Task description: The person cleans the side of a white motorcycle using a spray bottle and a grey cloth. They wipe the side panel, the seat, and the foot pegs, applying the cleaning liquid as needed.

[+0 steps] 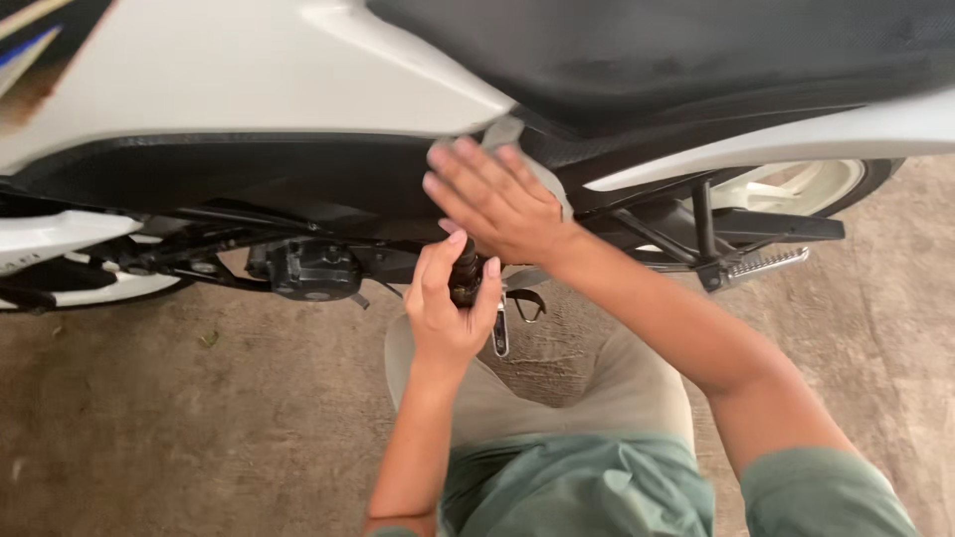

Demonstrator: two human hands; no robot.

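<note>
While my left hand (pixel 450 303) grips a black tool (pixel 465 273), fingers wrapped tight, I crouch beside the motorbike (pixel 249 99). My right hand (pixel 497 199) lies flat, fingers spread, on its white panel (pixel 507 134).

- We see motorcycle bodywork (pixel 249 80) white, w/ black textured panel (pixel 229 169) below it.
- Seat (pixel 647 50) at 1 o'clock: black, fine woven-looking grain.
- Decal (pixel 30 50) at 10 o'clock: blue, yellow & rusty-brown streaks.
- Rear wheel rim (pixel 786 184) at 3 o'clock: white; tyre black.
- Footpeg (pixel 766 264): silver, ridged; frame tubes black.
- Engine block (pixel 308 268) at 9 o'clock: black.
- Our left hand (pixel 448 303) wraps a black grip (pixel 465 273).
- Our sleeves (pixel 826 492) & shirt at 6 o'clock: dull green; trousers (pixel 637 388) beige.
- Floor (pixel 149 398): brown-grey concrete, mottled.
</note>
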